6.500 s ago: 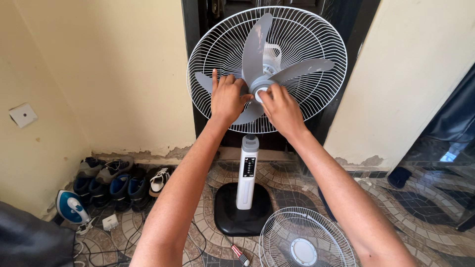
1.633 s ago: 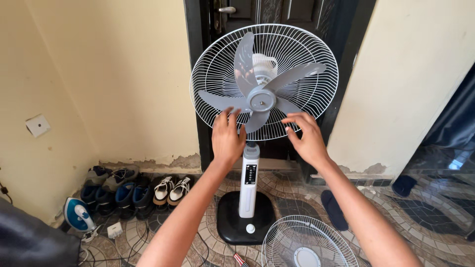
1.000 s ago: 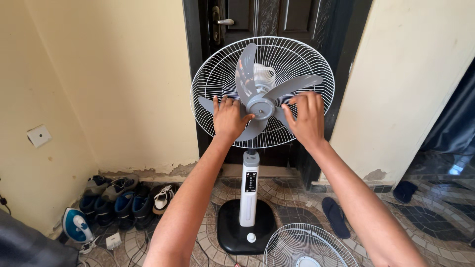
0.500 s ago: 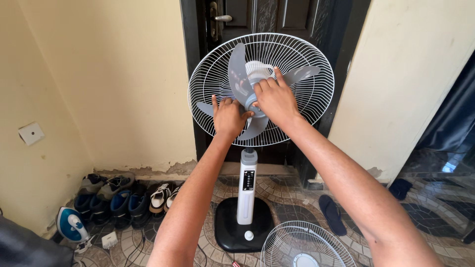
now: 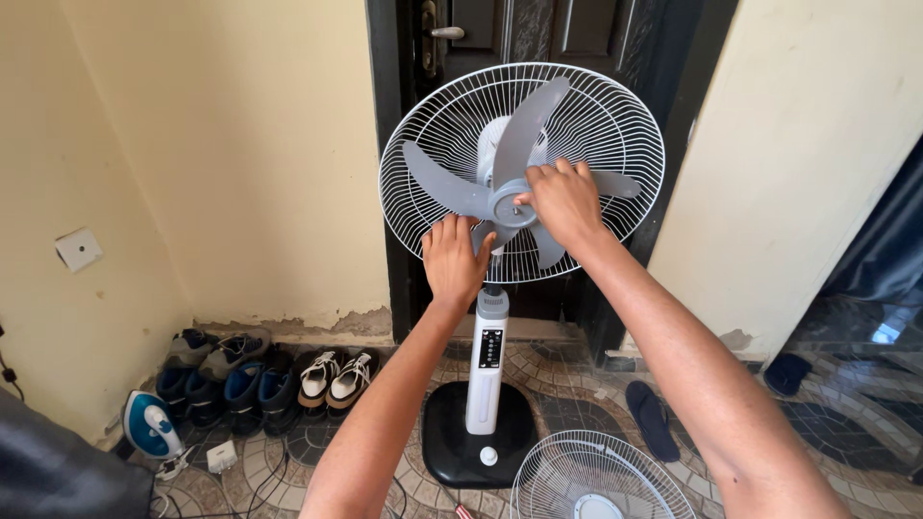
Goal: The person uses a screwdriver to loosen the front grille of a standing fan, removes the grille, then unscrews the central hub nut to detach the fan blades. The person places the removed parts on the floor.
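The pedestal fan (image 5: 487,365) stood on the patterned tile floor (image 5: 577,384) before the dark door (image 5: 538,29), its front guard off, its rear wire guard (image 5: 615,115) bare behind the grey blades (image 5: 452,187). The detached front grille (image 5: 601,476) lay flat on the floor by the black base (image 5: 447,437). The right hand (image 5: 562,197) was curled over the blade hub (image 5: 508,204), fingertips pinching at its centre; the left hand (image 5: 457,259), fingers spread, pressed flat against the guard's lower rim just above the column. This looked like the blade-hub stage, the hub being worked by the fingers. Next it would call for a firm hold on a blade so the hub could not spin. A small white cap (image 5: 488,456) sat on the base.
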